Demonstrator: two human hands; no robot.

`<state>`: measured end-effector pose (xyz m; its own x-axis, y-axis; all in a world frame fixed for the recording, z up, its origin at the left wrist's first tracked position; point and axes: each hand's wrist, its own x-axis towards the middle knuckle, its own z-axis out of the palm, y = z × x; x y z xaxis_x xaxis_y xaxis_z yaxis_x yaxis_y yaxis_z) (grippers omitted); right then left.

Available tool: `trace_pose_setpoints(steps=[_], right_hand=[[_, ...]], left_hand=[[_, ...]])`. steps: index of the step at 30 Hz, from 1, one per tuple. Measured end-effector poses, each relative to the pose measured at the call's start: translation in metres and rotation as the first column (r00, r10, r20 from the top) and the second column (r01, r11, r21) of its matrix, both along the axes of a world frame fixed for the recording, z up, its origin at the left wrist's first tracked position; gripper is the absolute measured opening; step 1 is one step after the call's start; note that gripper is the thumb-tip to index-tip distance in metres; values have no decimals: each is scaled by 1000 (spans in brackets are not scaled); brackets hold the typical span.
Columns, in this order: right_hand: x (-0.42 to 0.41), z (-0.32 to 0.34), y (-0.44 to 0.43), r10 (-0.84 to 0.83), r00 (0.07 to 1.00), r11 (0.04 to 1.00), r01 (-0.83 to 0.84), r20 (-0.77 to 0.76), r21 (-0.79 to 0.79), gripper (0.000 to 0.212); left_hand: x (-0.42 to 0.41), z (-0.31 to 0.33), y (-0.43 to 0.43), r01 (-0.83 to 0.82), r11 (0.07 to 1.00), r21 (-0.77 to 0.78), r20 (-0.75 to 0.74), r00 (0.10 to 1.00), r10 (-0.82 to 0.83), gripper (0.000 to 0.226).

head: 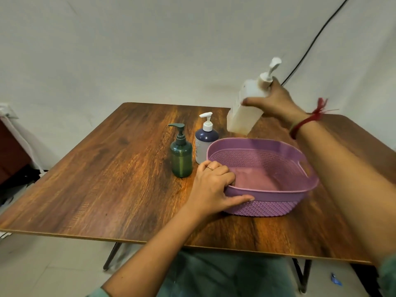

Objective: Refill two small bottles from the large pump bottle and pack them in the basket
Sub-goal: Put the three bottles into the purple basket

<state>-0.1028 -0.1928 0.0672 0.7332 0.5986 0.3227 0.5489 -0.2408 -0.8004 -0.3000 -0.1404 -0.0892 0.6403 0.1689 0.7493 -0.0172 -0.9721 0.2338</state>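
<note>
Basket (263,139) empty, green bottle (181,157) and blue bottle (203,144) capped: refilling seems unstarted. Your right hand (276,101) grips the pump bottle (246,112), left hand (212,185) the basket rim.

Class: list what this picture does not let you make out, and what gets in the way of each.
All in the head view.
1. Large bottle: motion blur hides its fill level.
2. Purple bottle: lower side hidden behind the basket; label too small.
3. Left hand: fingertips curl out of sight inside the basket.
4. Green bottle: dark tint hides its contents.
</note>
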Motion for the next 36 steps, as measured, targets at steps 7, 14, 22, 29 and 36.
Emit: trace_pose_setpoints(steps=[7, 14, 22, 29, 36], right_hand=[[-18, 23, -69, 180, 969, 983, -185, -169, -15, 62], [-24, -27, -96, 187, 973, 935, -219, -138, -279, 62], [-6, -57, -110, 124, 992, 885, -101, 23, -455, 73], [-10, -66, -113, -45, 998, 954, 33, -33, -297, 85], [-26, -83, -103, -309, 938, 937, 329, 157, -121, 63]], left_hand=[[5, -1, 0, -6, 1000, 7, 35, 999, 6, 48], [3, -1, 0, -17, 1000, -4, 11, 1000, 17, 48], [2, -1, 0, -29, 1000, 1, -1, 1000, 29, 48], [3, -2, 1, -31, 1000, 4, -8, 999, 31, 49], [3, -3, 1, -10, 1000, 2, 10, 1000, 10, 49]])
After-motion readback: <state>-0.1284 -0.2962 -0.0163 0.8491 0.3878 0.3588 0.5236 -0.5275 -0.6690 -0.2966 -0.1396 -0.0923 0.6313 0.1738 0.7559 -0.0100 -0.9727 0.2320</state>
